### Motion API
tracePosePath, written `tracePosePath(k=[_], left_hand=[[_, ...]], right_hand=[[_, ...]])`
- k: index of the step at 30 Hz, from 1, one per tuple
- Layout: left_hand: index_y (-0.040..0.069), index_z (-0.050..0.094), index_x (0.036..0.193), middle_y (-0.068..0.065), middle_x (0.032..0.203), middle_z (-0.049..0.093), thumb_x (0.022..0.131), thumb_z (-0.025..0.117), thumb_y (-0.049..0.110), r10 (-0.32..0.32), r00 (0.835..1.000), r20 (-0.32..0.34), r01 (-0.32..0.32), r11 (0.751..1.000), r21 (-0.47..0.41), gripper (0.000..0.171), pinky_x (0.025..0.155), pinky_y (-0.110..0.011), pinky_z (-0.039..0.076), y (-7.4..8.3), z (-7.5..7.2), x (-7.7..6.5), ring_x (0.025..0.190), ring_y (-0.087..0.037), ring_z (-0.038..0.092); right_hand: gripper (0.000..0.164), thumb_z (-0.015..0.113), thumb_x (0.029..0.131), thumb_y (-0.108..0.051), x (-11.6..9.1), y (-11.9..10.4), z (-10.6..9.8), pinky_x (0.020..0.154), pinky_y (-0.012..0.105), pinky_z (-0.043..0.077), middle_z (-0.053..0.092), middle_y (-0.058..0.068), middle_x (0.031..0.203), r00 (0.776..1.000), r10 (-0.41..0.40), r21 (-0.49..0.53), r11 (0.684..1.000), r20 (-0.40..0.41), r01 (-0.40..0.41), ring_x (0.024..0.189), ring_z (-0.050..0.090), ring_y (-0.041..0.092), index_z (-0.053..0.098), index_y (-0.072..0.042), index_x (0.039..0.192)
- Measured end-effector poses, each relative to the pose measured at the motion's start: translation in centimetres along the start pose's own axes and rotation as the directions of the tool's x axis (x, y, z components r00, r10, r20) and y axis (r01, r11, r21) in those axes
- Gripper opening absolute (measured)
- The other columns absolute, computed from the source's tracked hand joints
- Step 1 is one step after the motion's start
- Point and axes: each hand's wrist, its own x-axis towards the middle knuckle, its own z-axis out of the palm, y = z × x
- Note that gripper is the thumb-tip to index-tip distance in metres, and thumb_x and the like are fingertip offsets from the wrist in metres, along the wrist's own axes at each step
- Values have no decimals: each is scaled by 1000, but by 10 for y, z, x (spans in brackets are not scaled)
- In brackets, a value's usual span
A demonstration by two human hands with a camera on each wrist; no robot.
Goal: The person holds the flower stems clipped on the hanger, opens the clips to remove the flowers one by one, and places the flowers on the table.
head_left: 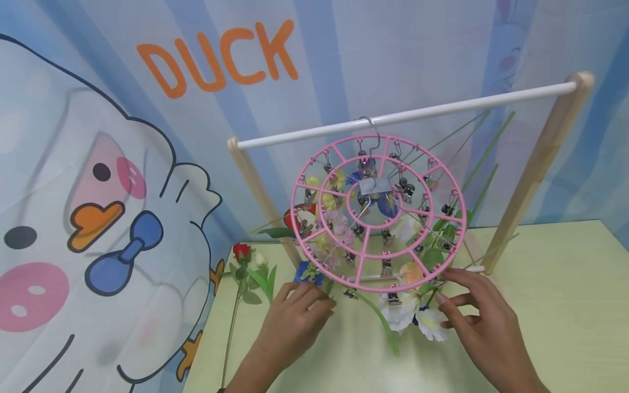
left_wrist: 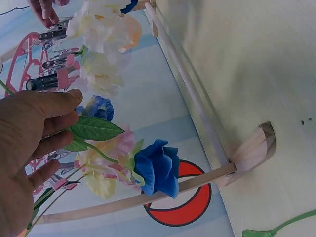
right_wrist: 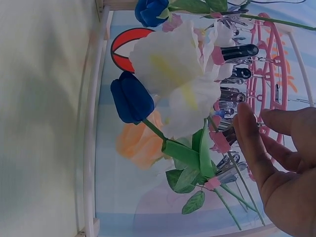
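Observation:
A pink round clip hanger (head_left: pixel 363 273) hangs by its hook from a white rail, bearing many metal clips with pink tips and artificial flowers. My left hand (head_left: pixel 300 314) is beside a blue rose (left_wrist: pixel 157 168) at the hanger's near left, fingers loosely bent around nothing visible. In the left wrist view, its fingers are by the rose's green leaf (left_wrist: pixel 98 128). My right hand (head_left: pixel 484 322) is at the near right rim, thumb and index finger apart beside a clip (right_wrist: pixel 222 140). Near it hang a blue tulip (right_wrist: pixel 132 98), white flowers (right_wrist: pixel 170 61) and a peach flower (right_wrist: pixel 140 143), heads downward.
The white rail (head_left: pixel 422 113) sits on wooden posts (head_left: pixel 540 153) over a pale green table (head_left: pixel 565 305). A red rose (head_left: pixel 241 251) and a white tulip bud (head_left: pixel 261 259) lie at the left. A cloth with a printed duck (head_left: pixel 162 305) covers the left and back.

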Motion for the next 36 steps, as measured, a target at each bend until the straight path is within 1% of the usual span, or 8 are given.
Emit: tracePosePath(k=[3,8,14,20,23,26,31,36], left_hand=[[24,78,102,12,100,76,81,94,20,7,1000,-8,-7,1000,4,27,93,-35,53,4,0,1,101,-9,68],[25,78,103,12,96,75,83,93,22,21,999,-25,-21,1000,-3,25,91,-33,52,13,-2,5,96,-8,67],[25,77,105,13,97,75,86,90,23,47,998,-43,-47,999,-12,23,91,-29,51,22,-5,10,94,-7,66],[24,77,104,13,96,74,84,90,23,101,987,-127,-103,995,-7,24,90,-28,52,30,-4,16,92,-6,65],[23,78,104,12,97,73,84,91,24,121,981,-154,-125,992,-16,24,90,-28,52,35,-4,18,91,-6,65],[23,78,104,12,97,73,85,91,25,131,979,-158,-137,990,-30,23,88,-27,52,41,-2,21,92,-6,65],[23,78,102,12,97,72,88,88,27,163,974,-159,-175,983,-64,19,86,-25,51,50,2,27,92,-5,65],[25,76,95,13,96,72,90,86,30,185,970,-156,-198,977,-74,12,85,-24,49,59,6,33,92,-6,65]], right_hand=[[54,75,94,6,1,0,1,59,25,61,59,5,136,1000,1,-6,1000,9,-1,88,69,-7,60,-11,143],[54,76,92,7,4,2,2,58,21,59,60,6,135,1000,-20,-19,1000,7,20,88,68,-9,60,-11,141],[57,77,91,9,7,3,2,58,22,59,60,6,132,999,-48,5,999,-2,48,88,68,-9,61,-13,141],[57,77,91,9,8,5,4,58,23,60,60,6,133,999,-43,12,999,4,43,89,68,-9,61,-12,141],[56,77,91,9,9,5,4,59,22,60,60,7,134,999,-44,12,999,7,43,88,68,-8,61,-11,141],[55,77,92,8,9,6,3,59,22,60,60,7,135,999,-42,5,999,12,42,88,68,-8,61,-11,141],[55,77,91,8,11,8,3,58,21,59,60,8,134,999,-35,-9,999,19,35,87,68,-7,62,-11,140],[53,77,92,8,11,8,3,58,21,59,60,9,133,999,-23,-15,1000,25,24,87,69,-7,61,-10,139]])
